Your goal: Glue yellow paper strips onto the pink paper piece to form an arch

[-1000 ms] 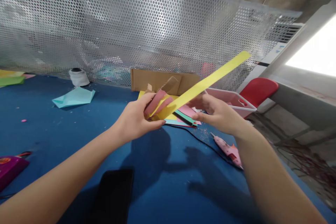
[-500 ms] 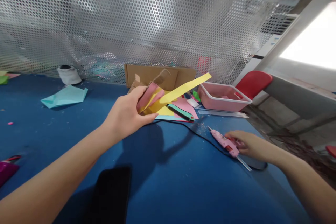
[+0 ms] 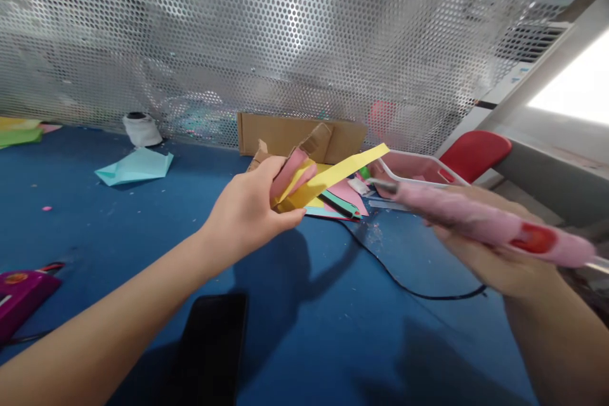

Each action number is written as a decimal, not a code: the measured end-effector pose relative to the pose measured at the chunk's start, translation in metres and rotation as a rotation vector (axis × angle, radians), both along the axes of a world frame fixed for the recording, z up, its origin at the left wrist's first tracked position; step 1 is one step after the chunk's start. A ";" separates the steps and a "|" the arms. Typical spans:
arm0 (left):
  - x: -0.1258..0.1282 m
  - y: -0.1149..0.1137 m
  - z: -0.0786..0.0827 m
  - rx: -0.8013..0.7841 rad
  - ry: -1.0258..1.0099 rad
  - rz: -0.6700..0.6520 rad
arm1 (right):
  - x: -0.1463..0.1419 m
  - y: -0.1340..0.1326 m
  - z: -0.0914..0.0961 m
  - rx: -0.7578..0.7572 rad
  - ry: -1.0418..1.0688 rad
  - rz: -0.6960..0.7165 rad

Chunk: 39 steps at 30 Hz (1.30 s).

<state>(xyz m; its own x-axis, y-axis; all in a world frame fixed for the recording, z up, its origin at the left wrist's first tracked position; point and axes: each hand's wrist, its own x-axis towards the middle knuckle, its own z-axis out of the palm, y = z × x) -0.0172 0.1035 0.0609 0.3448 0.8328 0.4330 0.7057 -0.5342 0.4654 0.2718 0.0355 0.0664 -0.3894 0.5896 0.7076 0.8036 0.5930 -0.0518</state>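
Note:
My left hand [image 3: 247,209] is closed round a cardboard and paper piece [image 3: 291,176], made of brown cardboard with pink and yellow paper on it. A long yellow paper strip [image 3: 349,168] sticks out of it up to the right. My right hand [image 3: 499,260] grips a pink hot glue gun [image 3: 476,216], raised above the table and blurred by motion. Its metal nozzle points left towards the yellow strip, apart from it. A clear glue stick shows at its back end. Beyond my left hand a teal utility knife [image 3: 340,204] lies on coloured paper sheets.
A pink basket [image 3: 404,168] stands at the back right, by a red chair [image 3: 476,155]. A cardboard box [image 3: 285,133] leans at the back. Nearer are a black phone [image 3: 212,342], a purple device [image 3: 23,298], folded light-blue paper [image 3: 136,167] and a black cable [image 3: 394,279].
My right hand has lifted the glue gun off the table, bringing it up and closer. My left hand still holds the cardboard and paper piece; the whole view has shifted slightly.

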 end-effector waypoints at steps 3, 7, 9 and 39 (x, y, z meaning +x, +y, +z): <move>0.001 -0.005 0.003 -0.029 0.018 -0.020 | -0.033 0.002 -0.001 -0.113 -0.032 0.073; 0.002 -0.010 0.005 -0.050 0.031 -0.052 | -0.055 0.008 -0.006 -0.104 -0.040 0.152; 0.002 -0.011 0.005 -0.050 0.030 -0.051 | -0.059 0.010 -0.008 -0.095 -0.052 0.128; 0.005 -0.014 0.009 0.045 0.083 0.008 | -0.068 0.008 -0.011 0.045 -0.037 0.133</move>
<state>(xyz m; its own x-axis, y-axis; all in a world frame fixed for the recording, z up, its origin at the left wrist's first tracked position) -0.0127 0.0900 0.0702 0.3745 0.8160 0.4404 0.7452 -0.5475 0.3806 0.2039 0.0437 0.0552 -0.4884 0.4990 0.7158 0.7184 0.6957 0.0051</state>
